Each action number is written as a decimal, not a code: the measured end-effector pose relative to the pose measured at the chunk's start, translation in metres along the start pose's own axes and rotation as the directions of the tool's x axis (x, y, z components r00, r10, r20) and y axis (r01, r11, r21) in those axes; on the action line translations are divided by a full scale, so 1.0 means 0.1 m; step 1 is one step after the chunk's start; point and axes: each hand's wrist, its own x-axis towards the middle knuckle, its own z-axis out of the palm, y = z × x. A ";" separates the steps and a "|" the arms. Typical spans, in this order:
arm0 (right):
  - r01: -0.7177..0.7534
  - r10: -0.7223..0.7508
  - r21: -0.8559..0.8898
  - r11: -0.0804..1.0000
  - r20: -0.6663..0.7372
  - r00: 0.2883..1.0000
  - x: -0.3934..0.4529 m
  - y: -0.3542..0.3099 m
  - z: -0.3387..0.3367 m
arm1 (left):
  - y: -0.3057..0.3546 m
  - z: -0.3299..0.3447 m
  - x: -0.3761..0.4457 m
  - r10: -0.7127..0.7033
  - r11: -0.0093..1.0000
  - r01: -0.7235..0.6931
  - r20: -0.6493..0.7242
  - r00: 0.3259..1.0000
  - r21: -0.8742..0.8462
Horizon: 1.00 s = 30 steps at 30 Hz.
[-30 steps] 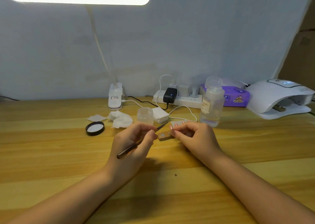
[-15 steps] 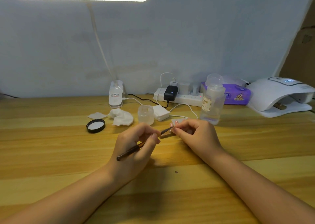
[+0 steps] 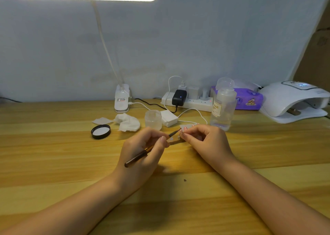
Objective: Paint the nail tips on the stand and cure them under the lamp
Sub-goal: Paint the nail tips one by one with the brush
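L hand point(image 3: 142, 150) grips nail brush point(image 3: 139, 157), tip at 2 o'clock; R hand point(image 3: 205, 141) pinches nail-tip stand point(image 3: 174, 139).

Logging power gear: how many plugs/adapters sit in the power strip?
4 in the power strip: white charger, black adapter, white cube, grey plug. The bottle may hide more.
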 end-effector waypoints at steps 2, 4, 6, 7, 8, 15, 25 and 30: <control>0.006 -0.006 0.002 1.000 0.003 1.000 0.00 -0.01 0.00 | 0.00 0.01 0.01 -0.014 1.000 0.014 -0.006 1.000 -0.018; 0.010 -0.010 0.008 1.000 0.006 1.000 -0.01 -0.01 0.00 | -0.01 0.01 0.01 -0.012 1.000 0.012 0.013 1.000 -0.018; 0.010 -0.010 0.018 1.000 0.008 1.000 -0.01 -0.01 0.00 | -0.02 0.00 0.00 -0.009 1.000 0.010 0.036 0.999 -0.028; 0.009 -0.009 0.021 1.000 0.008 1.000 -0.01 -0.01 0.00 | -0.03 0.00 -0.01 -0.015 0.999 0.017 0.044 0.999 -0.049; 0.007 -0.007 0.023 1.000 0.007 1.000 -0.01 -0.01 0.00 | -0.04 0.00 -0.01 -0.021 0.997 0.025 0.050 0.999 -0.074; -0.016 0.013 0.075 0.997 0.045 0.999 -0.02 -0.02 -0.01 | -0.04 -0.01 0.00 -0.048 0.989 0.050 0.017 0.999 -0.136; 0.001 -0.007 0.116 0.993 0.053 0.999 -0.03 -0.03 -0.01 | -0.04 -0.01 0.01 -0.073 0.992 0.070 -0.025 0.997 -0.104; 0.006 -0.010 0.099 0.995 0.041 0.999 -0.03 -0.02 -0.01 | -0.03 -0.02 -0.01 -0.015 0.997 0.017 0.025 1.000 -0.076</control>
